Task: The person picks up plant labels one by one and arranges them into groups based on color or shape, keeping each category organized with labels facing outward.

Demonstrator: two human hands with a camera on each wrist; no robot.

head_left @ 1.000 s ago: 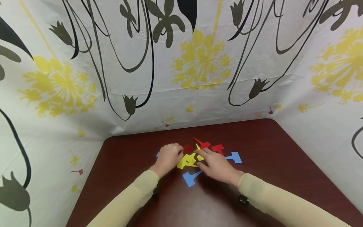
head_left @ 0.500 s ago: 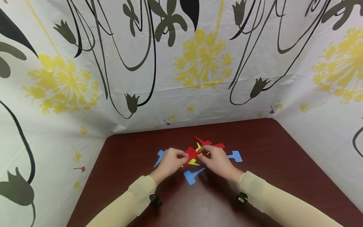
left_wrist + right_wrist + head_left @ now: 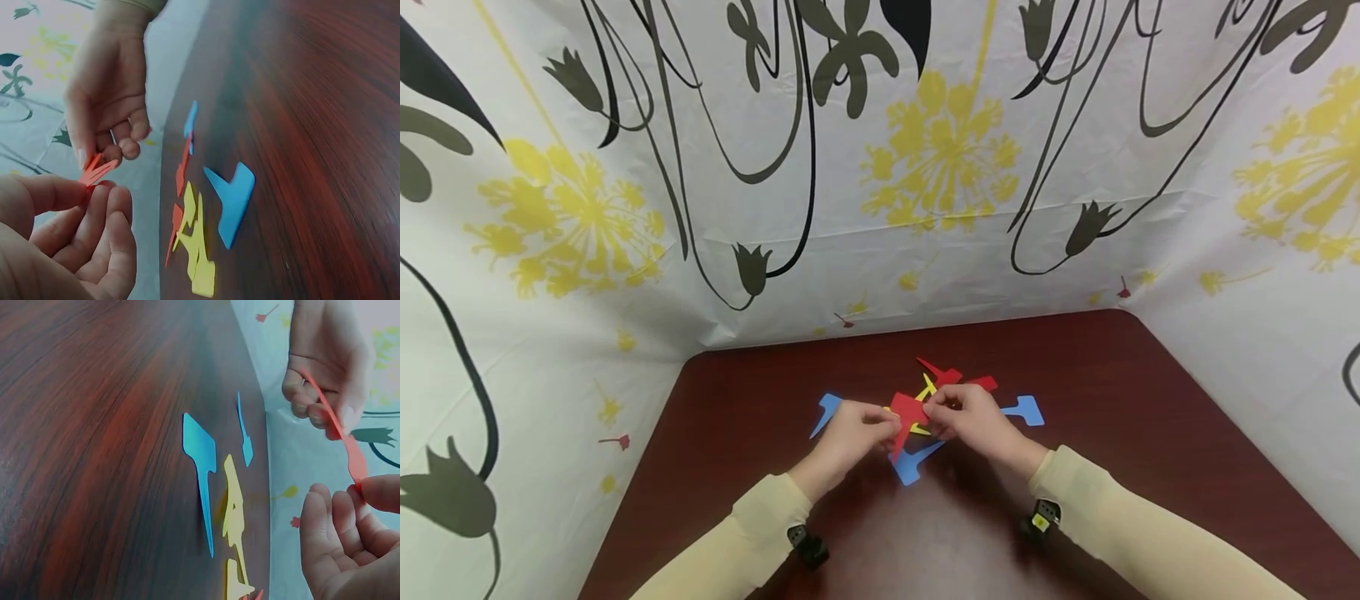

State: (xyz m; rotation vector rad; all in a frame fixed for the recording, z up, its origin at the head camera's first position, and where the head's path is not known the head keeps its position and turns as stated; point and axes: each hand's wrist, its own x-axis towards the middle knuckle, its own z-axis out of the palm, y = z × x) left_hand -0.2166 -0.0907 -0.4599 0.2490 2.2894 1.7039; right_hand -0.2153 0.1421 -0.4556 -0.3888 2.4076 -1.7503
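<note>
A red T-shaped plant label [image 3: 908, 408] is held up over the table between both hands. My left hand [image 3: 852, 435] pinches its left side between thumb and fingers, and my right hand [image 3: 976, 419] pinches the right edge. The right wrist view shows the label [image 3: 342, 428] nearly edge-on, its narrow stem running past the left hand [image 3: 334, 356]. Beneath lie yellow plant labels [image 3: 199, 250], overlapping and partly hidden in the head view. A blue plant label [image 3: 917, 465] lies just in front of them.
Another blue label [image 3: 827, 410] lies by the left hand and one more blue label [image 3: 1030, 410] to the right. Behind the right hand are red labels [image 3: 951, 377]. The dark wooden table [image 3: 760, 383] meets patterned white cloth [image 3: 850, 208] at its back and sides.
A second ago both hands were down at the pile. The red label has since been lifted and is now pinched by both hands, its stem tilted toward the front.
</note>
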